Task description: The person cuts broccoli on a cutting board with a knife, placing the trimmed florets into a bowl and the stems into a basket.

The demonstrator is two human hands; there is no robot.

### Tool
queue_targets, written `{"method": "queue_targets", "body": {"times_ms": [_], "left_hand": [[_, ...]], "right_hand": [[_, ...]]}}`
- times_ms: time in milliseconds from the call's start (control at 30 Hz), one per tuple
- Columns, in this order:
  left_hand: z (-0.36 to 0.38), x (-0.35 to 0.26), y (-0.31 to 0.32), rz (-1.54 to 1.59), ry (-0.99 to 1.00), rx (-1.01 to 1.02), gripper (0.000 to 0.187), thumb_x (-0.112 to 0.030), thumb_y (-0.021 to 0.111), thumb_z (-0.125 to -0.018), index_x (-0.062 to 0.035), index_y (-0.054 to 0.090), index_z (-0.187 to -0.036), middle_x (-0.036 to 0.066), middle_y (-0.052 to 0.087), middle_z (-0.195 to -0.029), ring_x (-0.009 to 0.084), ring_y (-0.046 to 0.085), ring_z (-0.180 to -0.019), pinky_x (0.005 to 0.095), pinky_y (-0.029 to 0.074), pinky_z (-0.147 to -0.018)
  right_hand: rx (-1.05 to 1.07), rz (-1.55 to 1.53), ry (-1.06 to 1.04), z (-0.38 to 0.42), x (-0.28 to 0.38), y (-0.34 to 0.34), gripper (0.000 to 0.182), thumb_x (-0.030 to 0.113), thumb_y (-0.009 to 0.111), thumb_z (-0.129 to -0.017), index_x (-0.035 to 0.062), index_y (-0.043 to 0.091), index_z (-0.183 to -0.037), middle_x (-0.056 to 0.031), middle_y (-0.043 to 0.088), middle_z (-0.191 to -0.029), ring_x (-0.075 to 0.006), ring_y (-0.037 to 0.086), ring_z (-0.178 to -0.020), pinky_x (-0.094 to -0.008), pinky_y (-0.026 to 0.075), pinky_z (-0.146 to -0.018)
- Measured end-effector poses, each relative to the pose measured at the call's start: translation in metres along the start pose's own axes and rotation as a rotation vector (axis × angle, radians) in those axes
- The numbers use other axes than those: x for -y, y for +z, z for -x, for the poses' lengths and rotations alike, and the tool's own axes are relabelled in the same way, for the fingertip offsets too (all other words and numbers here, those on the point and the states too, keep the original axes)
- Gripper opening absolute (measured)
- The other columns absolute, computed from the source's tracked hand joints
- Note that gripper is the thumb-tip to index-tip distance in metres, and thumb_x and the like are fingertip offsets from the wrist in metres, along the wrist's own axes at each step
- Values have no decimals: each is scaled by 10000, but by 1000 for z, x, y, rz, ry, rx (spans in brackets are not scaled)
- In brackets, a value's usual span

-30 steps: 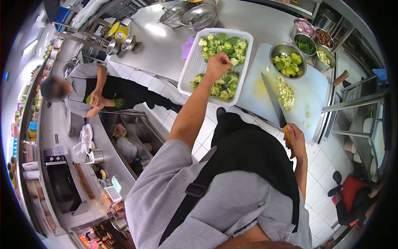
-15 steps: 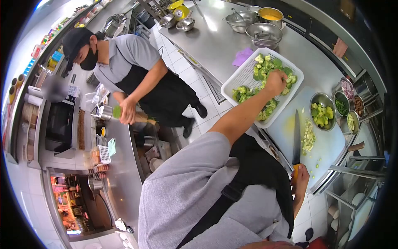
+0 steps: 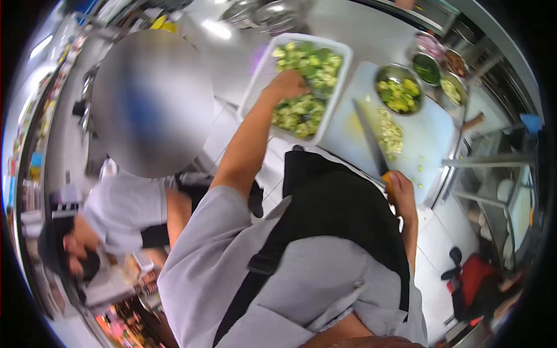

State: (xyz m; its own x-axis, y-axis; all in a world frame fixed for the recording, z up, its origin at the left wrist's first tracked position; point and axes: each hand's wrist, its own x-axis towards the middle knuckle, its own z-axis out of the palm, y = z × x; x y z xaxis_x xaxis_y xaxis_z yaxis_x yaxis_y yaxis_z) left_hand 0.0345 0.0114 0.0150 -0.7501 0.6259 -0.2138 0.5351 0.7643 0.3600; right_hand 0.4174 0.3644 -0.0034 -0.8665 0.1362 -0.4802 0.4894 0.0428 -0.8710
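My left hand [image 3: 288, 85] is inside a white plastic basket [image 3: 346, 58], its fingers curled down among cut green broccoli pieces [image 3: 301, 115]; what they grip is hidden. In my right hand [image 3: 400, 191] is the orange handle of a large knife [image 3: 371, 136]. The blade lies over a pale cutting board [image 3: 444, 124], beside chopped light-green pieces [image 3: 390, 130]. A metal bowl [image 3: 419, 107] of yellow-green pieces stands at the board's far side.
Small metal bowls hold purple pieces [image 3: 429, 45], green strips [image 3: 426, 68], brown pieces [image 3: 456, 62] and pale pieces [image 3: 451, 91]. More metal bowls [image 3: 278, 16] stand beyond the basket. A co-worker [image 3: 125, 209] is at the left; a blurred round patch covers another area. Metal shelving [image 3: 493, 162] is at the right.
The view has turned, so the basket and board appear farther left and higher. My left hand has moved within the basket. The co-worker now appears lower left, and a large blurred patch has appeared.
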Motion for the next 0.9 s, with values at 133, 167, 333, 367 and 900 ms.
{"method": "queue_targets", "body": {"times_ms": [133, 167, 333, 367, 900], "left_hand": [[-4, -1, 27, -121, 28, 76, 549, -533, 709, -884, 5, 796, -950, 256, 754, -923, 445, 713, -874, 541, 536, -799], [-3, 22, 46, -20, 197, -162, 500, -495, 719, -882, -15, 811, -986, 234, 772, -948, 420, 725, -897, 528, 543, -816], [20, 18, 12, 205, -129, -374, 295, -249, 767, -919, 45, 743, -910, 99, 674, -706, 220, 609, -662, 408, 481, -605], [24, 22, 12, 476, -112, -436, 289, -232, 757, -948, 55, 720, -934, 56, 621, -700, 159, 587, -670, 382, 464, -584], [54, -137, 37, 1647, 33, 42, 297, -40, 685, -997, -111, 617, -1278, 157, 737, -1195, 288, 731, -1077, 367, 597, -937]], "right_hand": [[-15, 65, -85, -7, -6, 7, 448, 444, 585, -1099, 34, 708, -1235, -69, 702, -925, -156, 609, -734, -337, 536, -672], [-9, 148, -174, -12, -8, 9, 446, 428, 594, -1092, 14, 708, -1214, -94, 737, -1000, -187, 665, -839, -382, 571, -801], [-84, 271, -353, -6, 1, 14, 363, 358, 592, -1073, 24, 716, -1143, -202, 744, -1032, -325, 733, -934, -422, 568, -914], [-43, 248, -310, -4, 4, 10, 364, 357, 587, -1074, 25, 718, -1145, -194, 747, -1024, -320, 733, -933, -429, 566, -906], [-163, 387, -303, -17, 20, 16, 305, 342, 613, -1029, 83, 753, -1111, -188, 758, -1067, -417, 705, -996, -506, 546, -897]]}}
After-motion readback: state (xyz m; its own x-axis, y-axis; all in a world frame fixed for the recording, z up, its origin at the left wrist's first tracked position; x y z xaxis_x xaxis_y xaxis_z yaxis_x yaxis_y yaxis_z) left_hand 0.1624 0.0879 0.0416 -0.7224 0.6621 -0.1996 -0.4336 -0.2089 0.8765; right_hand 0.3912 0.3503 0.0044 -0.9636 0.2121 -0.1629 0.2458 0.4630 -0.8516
